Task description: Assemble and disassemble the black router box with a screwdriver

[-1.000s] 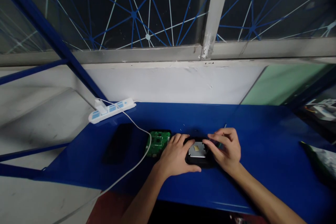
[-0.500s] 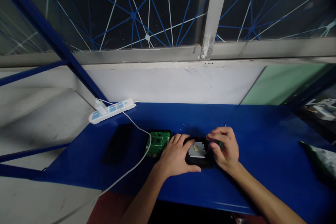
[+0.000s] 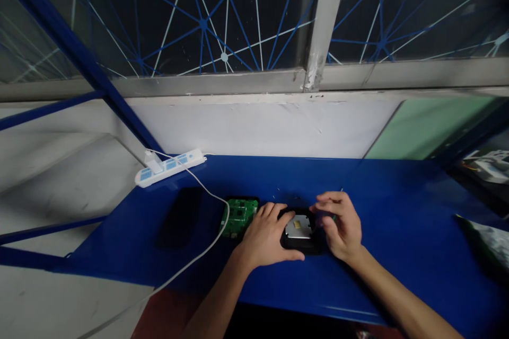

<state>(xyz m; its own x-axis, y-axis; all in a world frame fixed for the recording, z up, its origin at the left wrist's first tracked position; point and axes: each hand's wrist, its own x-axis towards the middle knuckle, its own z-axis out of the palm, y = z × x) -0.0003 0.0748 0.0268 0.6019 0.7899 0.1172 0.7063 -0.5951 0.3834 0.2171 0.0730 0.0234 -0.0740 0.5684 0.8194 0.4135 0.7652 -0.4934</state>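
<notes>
My left hand (image 3: pixel 267 235) grips the left side of a black plastic housing (image 3: pixel 304 246), its thumb along the front edge and its fingers over the back corner. Inside the housing lies a silver metal plate (image 3: pixel 299 226) with a small yellowish square (image 3: pixel 297 224) on it. At the right rim, my right hand (image 3: pixel 341 225) has its thumb and fingers pinched around a slim tool with a dark purple and green part; the fingers hide most of it. Left of my left hand sits a green circuit board (image 3: pixel 239 217) in a black shell.
A white cable (image 3: pixel 199 257) crosses the board and runs to the front left. A white power strip (image 3: pixel 170 167) lies at the back left of the blue table (image 3: pixel 401 217). Farther left is a dark flat object (image 3: pixel 180 217). A shiny bag (image 3: pixel 487 243) lies far right.
The fingers of my right hand have shifted slightly left at the housing's right rim. My left hand and the housing stay where they were.
</notes>
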